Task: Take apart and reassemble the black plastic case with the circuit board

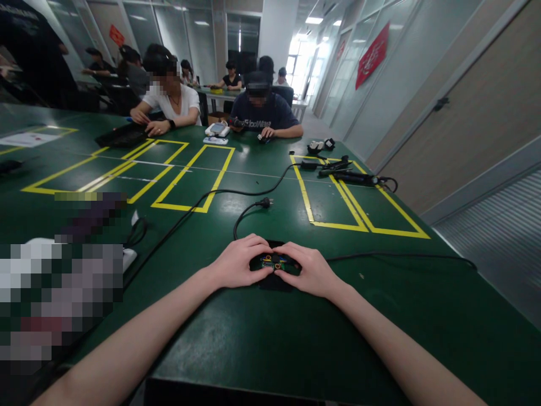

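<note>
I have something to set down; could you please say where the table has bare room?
Bare table: between the left forearm and right forearm; between right forearm and right cable. Crowded: around the black gear and the blurred left items.

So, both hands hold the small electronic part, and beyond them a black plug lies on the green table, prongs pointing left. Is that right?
No: in the head view, the black plug has prongs pointing right. The left hand and right hand do hold the small electronic part.
</note>
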`<state>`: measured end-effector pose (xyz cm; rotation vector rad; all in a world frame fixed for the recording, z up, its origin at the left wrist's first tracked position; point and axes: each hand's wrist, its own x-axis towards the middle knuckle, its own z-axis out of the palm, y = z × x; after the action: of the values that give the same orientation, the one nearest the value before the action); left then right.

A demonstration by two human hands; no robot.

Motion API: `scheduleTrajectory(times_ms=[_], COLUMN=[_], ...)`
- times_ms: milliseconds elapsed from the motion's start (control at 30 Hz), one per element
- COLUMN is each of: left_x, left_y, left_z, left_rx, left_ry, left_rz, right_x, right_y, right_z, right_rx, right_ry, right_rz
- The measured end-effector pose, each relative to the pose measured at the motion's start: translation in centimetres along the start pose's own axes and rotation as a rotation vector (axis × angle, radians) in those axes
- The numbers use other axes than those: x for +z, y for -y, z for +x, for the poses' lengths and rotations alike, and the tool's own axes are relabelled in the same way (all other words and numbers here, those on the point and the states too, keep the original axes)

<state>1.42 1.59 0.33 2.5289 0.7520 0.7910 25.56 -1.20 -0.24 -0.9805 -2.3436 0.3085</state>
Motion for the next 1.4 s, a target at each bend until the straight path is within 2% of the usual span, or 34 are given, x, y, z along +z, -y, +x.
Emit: scheduleTrajectory(times_ms=[200, 333, 467, 600, 733, 967, 1167, 1400], left_x=[-0.5, -0.8, -0.9, -1.1, -1.0, -0.4, -0.6, -0.7], left_y=[1.2, 1.5, 1.9, 2.2, 2.4, 2.4, 1.8, 1.3], left_z=[0.2, 0.5, 0.6, 0.7, 0.7, 0.8, 0.5, 0.4], left_rx=[-0.093, -0.116, -0.157, -0.236, -0.25, -0.244, -0.114, -0.036], left_ry=[-0.089, -0.046, 0.046, 0.015, -0.003, -0.009, -0.076, 0.029], left_rz=[0.127, 0.227, 0.331, 0.382, 0.4, 0.36, 0.286, 0.224], right_x=[0.1, -0.1, -0.7, -1.1, -1.3, -1.3, -1.5, -1.6], right_y=[-0.2, 0.0, -0.6, -2.1, -2.8, -2.6, -2.0, -1.3], right_z=[0.2, 0.2, 0.1, -0.1, -0.1, 0.0, -0.1, -0.1], right_rx=[-0.074, -0.06, 0.033, 0.099, 0.079, 0.079, 0.016, -0.009], right_ry=[0.043, 0.042, 0.015, 0.019, 0.013, 0.016, 0.009, 0.103], right_rz=[-0.186, -0.227, -0.218, -0.273, -0.306, -0.304, -0.302, -0.258])
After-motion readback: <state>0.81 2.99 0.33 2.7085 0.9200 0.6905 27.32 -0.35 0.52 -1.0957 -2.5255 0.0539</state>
